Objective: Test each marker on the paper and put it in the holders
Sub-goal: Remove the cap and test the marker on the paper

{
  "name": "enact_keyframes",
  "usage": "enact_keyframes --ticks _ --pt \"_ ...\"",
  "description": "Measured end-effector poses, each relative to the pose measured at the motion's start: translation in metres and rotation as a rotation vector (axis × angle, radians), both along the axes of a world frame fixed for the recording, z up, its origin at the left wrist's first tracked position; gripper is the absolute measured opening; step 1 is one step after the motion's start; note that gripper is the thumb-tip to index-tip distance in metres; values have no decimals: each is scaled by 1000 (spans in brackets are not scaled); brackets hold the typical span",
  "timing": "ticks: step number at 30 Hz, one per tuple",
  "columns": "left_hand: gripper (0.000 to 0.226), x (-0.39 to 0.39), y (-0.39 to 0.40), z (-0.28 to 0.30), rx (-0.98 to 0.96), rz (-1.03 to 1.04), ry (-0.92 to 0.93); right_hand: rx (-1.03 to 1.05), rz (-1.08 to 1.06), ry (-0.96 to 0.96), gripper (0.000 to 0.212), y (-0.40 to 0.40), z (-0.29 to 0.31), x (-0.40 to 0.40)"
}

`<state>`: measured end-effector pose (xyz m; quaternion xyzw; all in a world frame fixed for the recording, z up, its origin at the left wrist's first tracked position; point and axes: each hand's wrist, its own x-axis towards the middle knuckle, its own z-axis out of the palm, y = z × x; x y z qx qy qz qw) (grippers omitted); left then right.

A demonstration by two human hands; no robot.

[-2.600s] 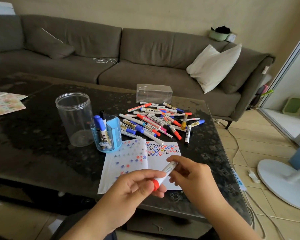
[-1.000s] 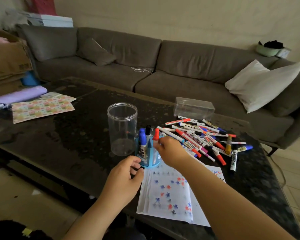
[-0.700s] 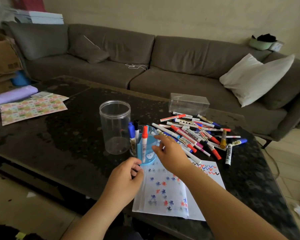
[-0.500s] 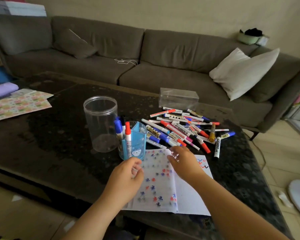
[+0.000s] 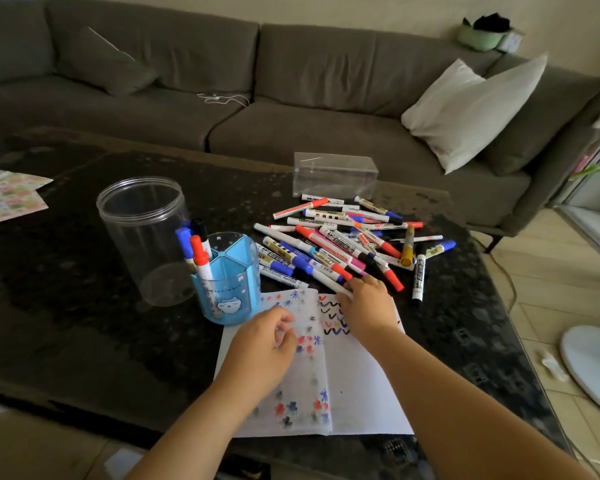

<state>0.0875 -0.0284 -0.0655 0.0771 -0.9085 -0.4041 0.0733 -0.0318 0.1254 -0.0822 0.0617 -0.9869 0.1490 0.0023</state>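
Head view, left to right: beyond the left hand and to its left stands the clear jar (image 5: pixel 142 237), with nothing in it that I can see. Just ahead of that hand is the blue holder (image 5: pixel 231 282), now carrying three markers: blue- and black-capped ones and, nearest, the red-capped marker (image 5: pixel 199 254) that the right hand dropped in a second ago. That marker counts as tested and stowed.

The left hand (image 5: pixel 258 355) has stayed on the paper (image 5: pixel 357 386), fingers loosely curled and holding nothing, apparently steadying the sheet over its blue and red blots.

The right hand (image 5: pixel 369 308) has left the holder and swung right to the near edge of the marker pile (image 5: pixel 343 244), just past the paper's far edge. Its fingertips touch a white marker barrel (image 5: pixel 329 283); whether they have closed round it I cannot tell.

So the cycle seems to be restarting: pick, uncap, scribble, cap, stow. Most of the pile looks untested, so the task is early.
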Motion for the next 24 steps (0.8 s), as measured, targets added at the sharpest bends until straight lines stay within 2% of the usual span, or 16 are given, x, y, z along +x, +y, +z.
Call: enact_keyframes --ticks 4,7,8,11,13,17,20,24 --pt "20 4 0 -1 42 16 -11 -89 3 198 28 11 5 11" --pt "18 9 1 1 49 22 1 -355 -11 225 12 25 21 33" --pt "17 10 3 4 45 21 9 -458 -14 202 6 30 27 42" --pt "14 17 12 14 81 22 21 -739 -30 104 9 43 46 71" --pt "13 22 19 24 120 16 11 -901 -10 3 3 47 60 90" --pt "10 35 39 44 221 -55 -33 -1144 52 -274 16 48 74 125" --pt "22 47 55 54 452 -104 -176 -1327 71 -468 28 45 77 152" --pt "35 67 67 63 1058 -289 -263 -1637 83 -795 34 44 83 179"
